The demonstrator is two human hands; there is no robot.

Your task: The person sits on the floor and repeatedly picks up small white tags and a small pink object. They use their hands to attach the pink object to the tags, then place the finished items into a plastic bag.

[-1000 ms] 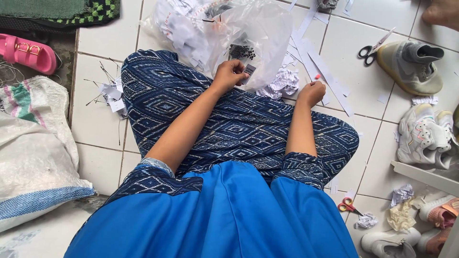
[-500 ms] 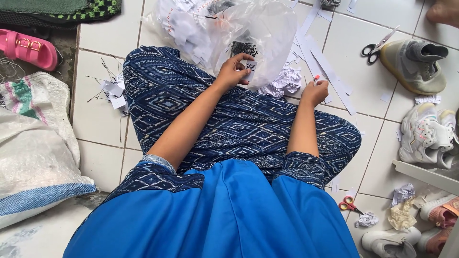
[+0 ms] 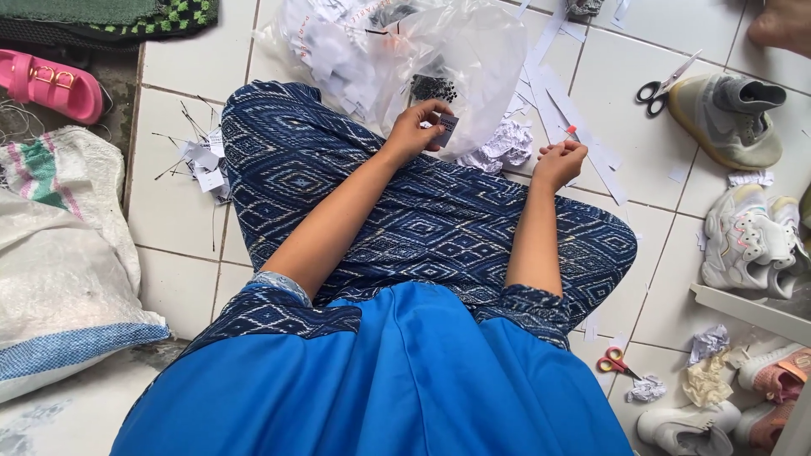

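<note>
Paper tag [image 3: 448, 129] pinched in a seated person's left hand [image 3: 420, 128], above the lap.

Left fingers grip the small dark tag, flat face up, just in front of a clear plastic bag [image 3: 473, 51] of tags. Right hand [image 3: 557, 160], a short way to its right, is curled, pinching a tiny red-tipped item [image 3: 571, 130]. White paper strips [image 3: 583, 139] lie on the tiled floor [image 3: 177, 59] beyond.

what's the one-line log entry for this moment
left hand: holds small dark tag | right hand: pinches small red piece | clear plastic bag: ahead
</note>
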